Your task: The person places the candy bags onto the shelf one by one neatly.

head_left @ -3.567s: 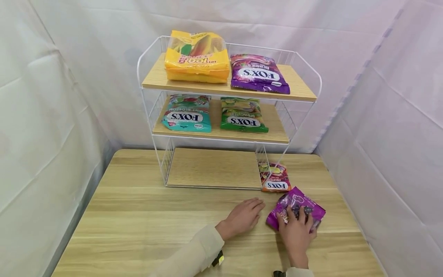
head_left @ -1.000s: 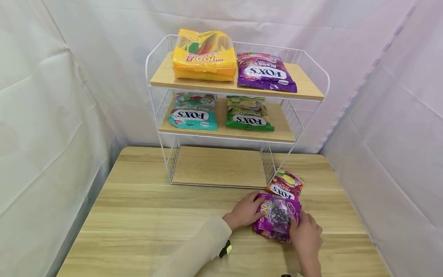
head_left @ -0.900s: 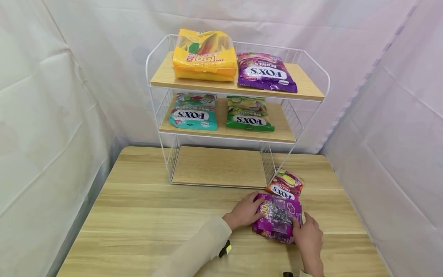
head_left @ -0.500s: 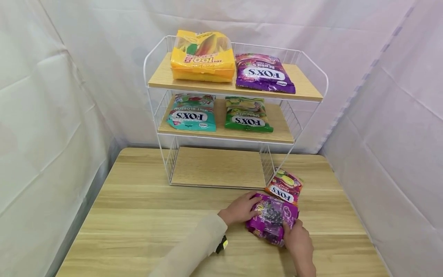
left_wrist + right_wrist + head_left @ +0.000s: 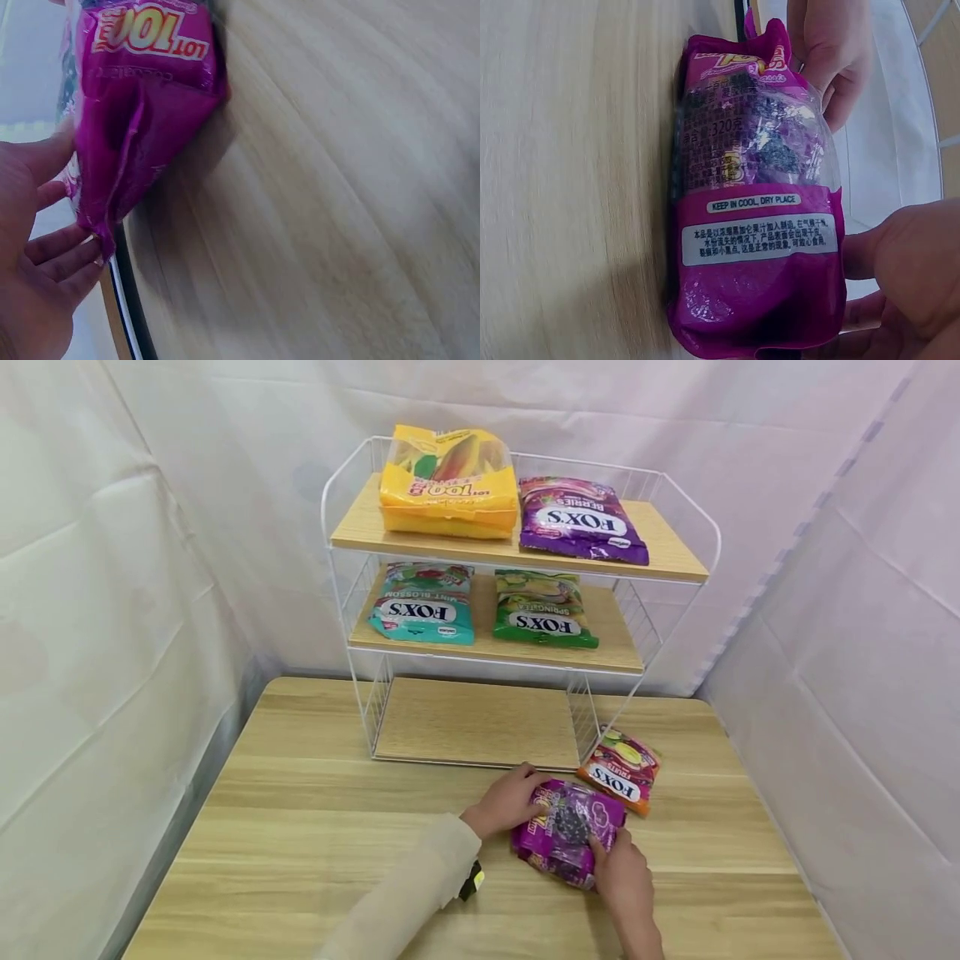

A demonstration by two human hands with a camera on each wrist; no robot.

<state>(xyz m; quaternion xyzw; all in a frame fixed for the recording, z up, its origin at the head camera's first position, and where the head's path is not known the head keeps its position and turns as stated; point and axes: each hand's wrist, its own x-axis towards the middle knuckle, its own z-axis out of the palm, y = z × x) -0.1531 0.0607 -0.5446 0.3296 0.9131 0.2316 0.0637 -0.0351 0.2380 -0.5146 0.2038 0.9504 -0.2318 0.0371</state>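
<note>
The puffy purple plastic bag [image 5: 567, 832] is showing yellow numerals [image 5: 142, 30], and the flat tan wooden table [image 5: 300, 802] brown streaks.

Rack [image 5: 483, 610]: white wire with wooden shelves, is standing at 12 o'clock on the worktop.
Yellow bag [image 5: 450, 485]: is sitting on the top shelf, at 11 o'clock from the rack's centre, showing a mango print.
Berries bag [image 5: 583, 520]: purple FOX'S, is lying on the top shelf at 1 o'clock.
Mint Blossom bag [image 5: 425, 604]: teal, is lying on the middle shelf at 9 o'clock.
Spring Tea bag [image 5: 545, 610]: green, is lying on that same shelf at 3 o'clock, apart from the teal one.
Fruits bag [image 5: 621, 768]: red and orange, is lying askew near the rack's 5 o'clock corner.
Worktop [image 5: 300, 810]: is showing pale wood grain.
White sheets [image 5: 97, 635]: are hanging at 9, 12 and 3 o'clock.
</note>
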